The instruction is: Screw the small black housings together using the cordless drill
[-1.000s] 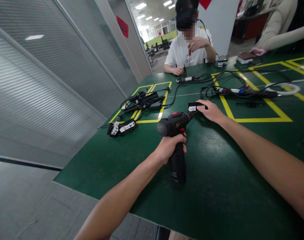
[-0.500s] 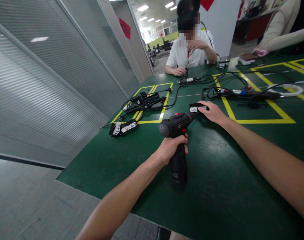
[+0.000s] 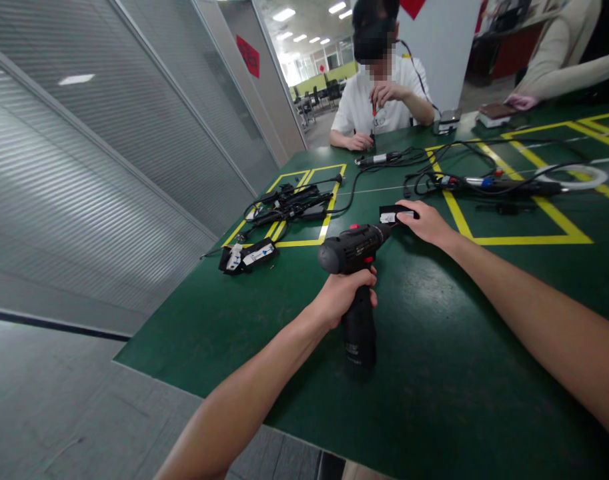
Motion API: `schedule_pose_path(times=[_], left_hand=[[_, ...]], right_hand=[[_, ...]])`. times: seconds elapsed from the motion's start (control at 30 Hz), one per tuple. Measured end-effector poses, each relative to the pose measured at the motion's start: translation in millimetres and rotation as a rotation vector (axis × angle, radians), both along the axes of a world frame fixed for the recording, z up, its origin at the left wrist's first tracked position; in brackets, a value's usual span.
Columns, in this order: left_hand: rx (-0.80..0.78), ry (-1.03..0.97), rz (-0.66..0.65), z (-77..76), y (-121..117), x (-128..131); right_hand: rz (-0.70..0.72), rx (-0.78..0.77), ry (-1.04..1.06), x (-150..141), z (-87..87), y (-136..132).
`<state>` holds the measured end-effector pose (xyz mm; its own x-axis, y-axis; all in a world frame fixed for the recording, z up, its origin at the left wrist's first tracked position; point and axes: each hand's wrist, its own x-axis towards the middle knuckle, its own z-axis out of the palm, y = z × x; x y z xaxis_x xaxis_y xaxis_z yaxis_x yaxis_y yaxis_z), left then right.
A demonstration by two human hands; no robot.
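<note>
My left hand (image 3: 347,297) is wrapped around the grip of a black cordless drill (image 3: 357,250) with red details. The drill points away and to the right, its chuck close to a small black piece with a white label (image 3: 388,215). My right hand (image 3: 421,221) pinches the right end of that piece against the green table. Whether the bit touches the piece I cannot tell, as the chuck hides the spot. To the left lie similar black pieces with white labels (image 3: 258,253).
Beyond the left pieces is a tangle of black cables and adapters (image 3: 304,203). Corded tools (image 3: 479,183) and a white ring (image 3: 574,177) lie at the right on the green table (image 3: 184,340). Across it, a person (image 3: 381,100) holds a red-handled tool; another person's sleeve (image 3: 554,73) shows.
The view has shifted very slightly. Both my hands, the drill and the small black piece stay in place. The person opposite has shifted the upper hand a little.
</note>
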<state>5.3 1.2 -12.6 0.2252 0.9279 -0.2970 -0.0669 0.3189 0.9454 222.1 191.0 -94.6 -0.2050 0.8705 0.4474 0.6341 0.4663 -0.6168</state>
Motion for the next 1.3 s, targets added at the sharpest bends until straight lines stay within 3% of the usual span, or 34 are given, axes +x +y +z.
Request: schedule_pose_path(times=[0.97,1.3], left_hand=[[-0.04,0.032,0.007,4.3,0.7,1.9],[0.02,0.002,0.007,1.0,1.6,1.2]], right_hand=[[-0.006,0.016,0.003,0.6,0.3,-0.8],[0.003,0.002,0.029,1.9,-0.6,-0.3]])
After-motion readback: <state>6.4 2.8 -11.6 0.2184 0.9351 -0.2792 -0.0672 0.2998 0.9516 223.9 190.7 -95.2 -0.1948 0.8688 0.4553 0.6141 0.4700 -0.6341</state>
